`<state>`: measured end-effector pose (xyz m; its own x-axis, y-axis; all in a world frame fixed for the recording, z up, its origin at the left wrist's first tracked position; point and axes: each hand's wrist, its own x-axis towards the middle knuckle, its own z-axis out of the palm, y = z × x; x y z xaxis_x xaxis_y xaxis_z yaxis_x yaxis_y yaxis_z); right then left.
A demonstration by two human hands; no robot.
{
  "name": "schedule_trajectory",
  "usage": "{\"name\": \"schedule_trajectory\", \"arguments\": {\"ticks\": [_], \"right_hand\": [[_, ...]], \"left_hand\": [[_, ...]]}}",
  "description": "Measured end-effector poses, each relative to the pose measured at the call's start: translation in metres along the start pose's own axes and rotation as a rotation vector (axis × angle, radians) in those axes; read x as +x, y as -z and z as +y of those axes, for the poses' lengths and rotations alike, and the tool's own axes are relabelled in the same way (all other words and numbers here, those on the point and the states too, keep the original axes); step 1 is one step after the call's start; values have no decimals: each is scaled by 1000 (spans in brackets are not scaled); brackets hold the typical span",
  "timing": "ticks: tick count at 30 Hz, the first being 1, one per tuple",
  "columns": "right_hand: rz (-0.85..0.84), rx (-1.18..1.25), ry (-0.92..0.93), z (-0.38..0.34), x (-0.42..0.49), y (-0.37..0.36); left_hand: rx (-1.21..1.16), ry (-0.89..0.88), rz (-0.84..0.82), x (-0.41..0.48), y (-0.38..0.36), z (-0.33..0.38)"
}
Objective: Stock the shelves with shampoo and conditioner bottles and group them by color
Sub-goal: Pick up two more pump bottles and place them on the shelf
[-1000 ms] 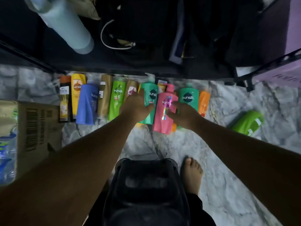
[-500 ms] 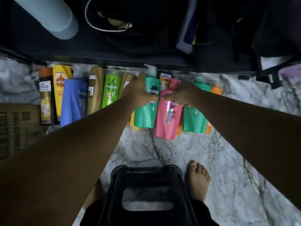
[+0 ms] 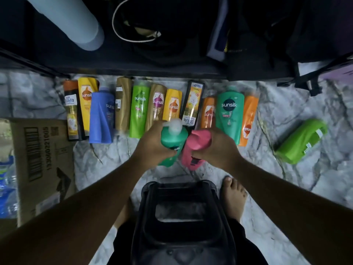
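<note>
My left hand (image 3: 150,145) grips a teal pump bottle (image 3: 172,137), lifted off the floor with its white pump toward the row. My right hand (image 3: 219,148) grips a pink bottle (image 3: 196,146) right beside it; the two bottles touch. Behind them several bottles lie in a row on the marble floor: a blue bottle (image 3: 102,117), a green bottle (image 3: 139,109), a yellow bottle (image 3: 172,105), a second teal bottle (image 3: 230,109), an orange bottle (image 3: 249,119). A dark shelf (image 3: 143,69) runs above the row.
A lone green bottle (image 3: 301,140) lies on the floor at the right. A cardboard box (image 3: 42,159) stands at the left. A black plastic stool (image 3: 183,217) is under me, with my bare foot (image 3: 234,196) beside it. A pale cylinder (image 3: 76,22) and a cable sit on the shelf.
Both hands have pulled back toward me, lifting the teal pump bottle and the pink bottle out of the row. Yellow, black and orange bottles that lay beneath them now show.
</note>
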<state>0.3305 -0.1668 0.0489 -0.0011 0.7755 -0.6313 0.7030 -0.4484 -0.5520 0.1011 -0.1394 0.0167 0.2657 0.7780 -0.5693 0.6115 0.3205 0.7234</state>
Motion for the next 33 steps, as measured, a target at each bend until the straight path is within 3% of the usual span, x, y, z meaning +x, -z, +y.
{"name": "schedule_trajectory", "arguments": {"ticks": [7, 12, 21, 26, 33], "right_hand": [[49, -131, 239, 33, -53, -42], [-11, -87, 225, 50, -73, -53], [-148, -224, 250, 36, -59, -30], [-146, -275, 255, 8, -85, 1], [87, 117, 244, -90, -216, 91]], "left_hand": [[2, -90, -8, -49, -21, -40], [169, -208, -65, -64, -26, -53], [169, -114, -179, -67, 7, -55], [90, -71, -168, -93, 34, -10], [32, -143, -146, -196, 115, 145]]}}
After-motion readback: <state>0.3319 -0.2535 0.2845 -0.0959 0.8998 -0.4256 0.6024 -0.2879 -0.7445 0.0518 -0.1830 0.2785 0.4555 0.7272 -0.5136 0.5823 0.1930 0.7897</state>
